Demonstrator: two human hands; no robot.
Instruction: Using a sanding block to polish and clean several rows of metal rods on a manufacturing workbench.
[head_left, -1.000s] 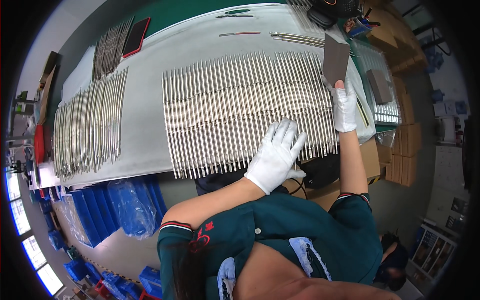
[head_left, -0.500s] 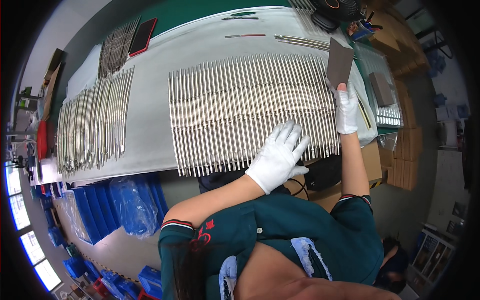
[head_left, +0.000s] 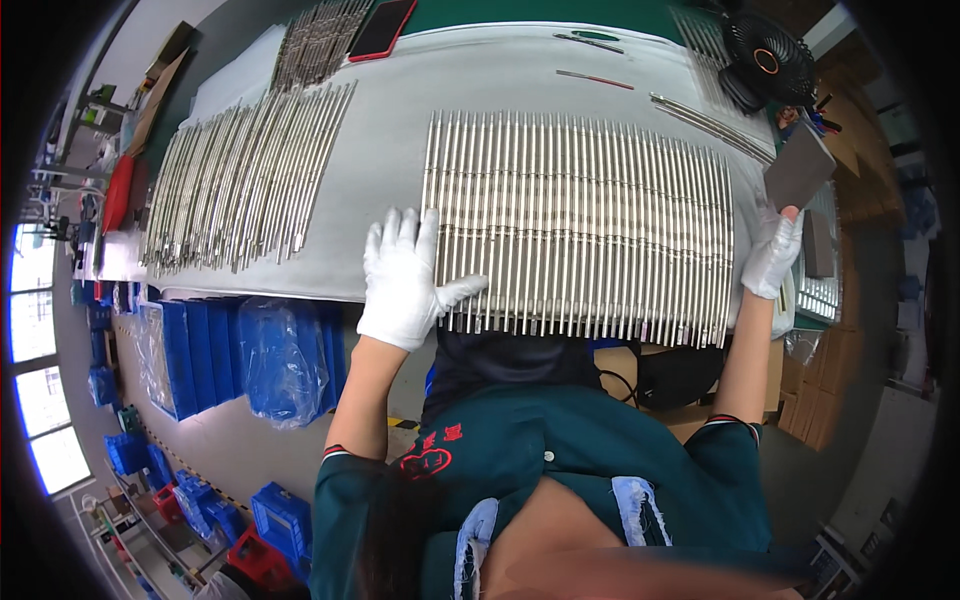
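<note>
A wide row of slim silvery metal rods lies side by side on the pale cloth, most of them lined up lengthwise away from me. At the row's left end rests my left hand in a white glove, fingers spread, its thumb over the near part of the first rods. My right hand, also gloved, is just off the row's right end and grips a flat grey rectangular plate, which stands up above the fingers. What the plate is made of, I cannot tell.
A second group of rods lies at the left, with darker rods behind it. A red-edged phone is at the back, and a black fan at the back right. Blue bins stand below the table's front edge.
My left hand has moved from the right part of the row to its left end. My right hand still holds the grey plate beside the right end. The whole view has shifted.
</note>
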